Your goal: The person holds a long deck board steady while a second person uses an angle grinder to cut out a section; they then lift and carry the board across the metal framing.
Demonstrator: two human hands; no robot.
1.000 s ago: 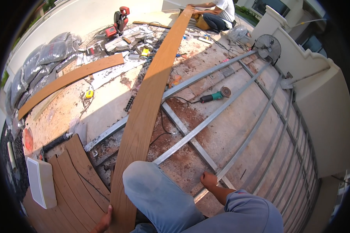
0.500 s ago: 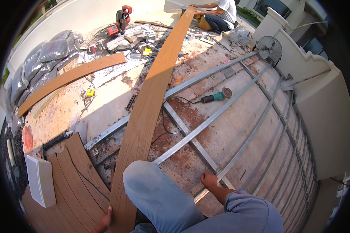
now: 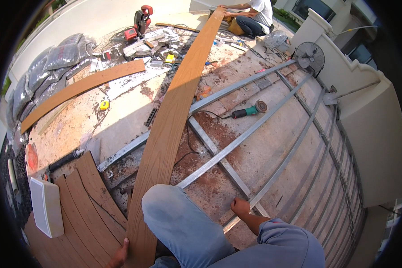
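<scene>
A long brown wooden deck plank (image 3: pixel 165 134) runs from beside my bent knee up to the far side, lying across the metal beams. My left hand (image 3: pixel 119 254) grips its left edge at the near end, thumb at the edge and the other fingers mostly hidden. At the far end, a co-worker (image 3: pixel 250 20) crouches with both hands on the board. My right hand (image 3: pixel 240 207) is curled into a loose fist past my knee, close to a metal crossbeam (image 3: pixel 228 172), with nothing showing in it.
Laid deck boards (image 3: pixel 82 196) bear a white box (image 3: pixel 47 207) at left. A green angle grinder (image 3: pixel 250 110) lies between beams. Farther off are another plank (image 3: pixel 82 91), a red saw (image 3: pixel 140 22), filled plastic sacks (image 3: pixel 60 58), a yellow tape measure (image 3: pixel 104 105) and a fan (image 3: pixel 309 58).
</scene>
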